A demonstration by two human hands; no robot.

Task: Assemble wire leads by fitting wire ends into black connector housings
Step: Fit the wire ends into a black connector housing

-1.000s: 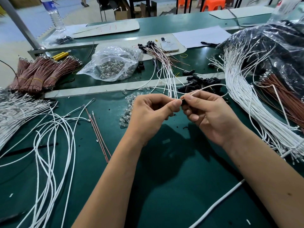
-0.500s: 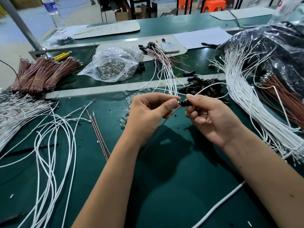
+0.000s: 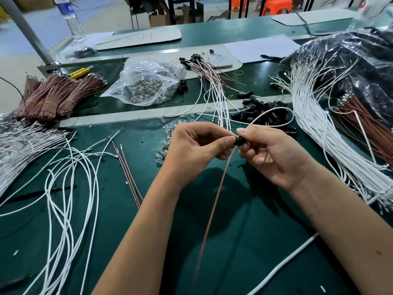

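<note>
Green matting is covering the workbench (image 3: 244,241), and both hands are meeting above its middle. The right hand (image 3: 274,156) is pinching a small round black connector housing (image 3: 239,140), with a thin white wire (image 3: 270,111) looping away behind; the left hand (image 3: 191,150) is curling its fingers and pressing a thumb against the housing, a reddish-brown wire (image 3: 214,201) dangling below. Finished leads (image 3: 204,67) are lying further back, while loose black housings (image 3: 263,111) and big white wire bundles (image 3: 319,133) are waiting, so much seems left

Water bottle (image 3: 72,22), white phone (image 3: 219,58) (face down), orange stools (image 3: 274,6), paper sheet (image 3: 261,46)
</note>
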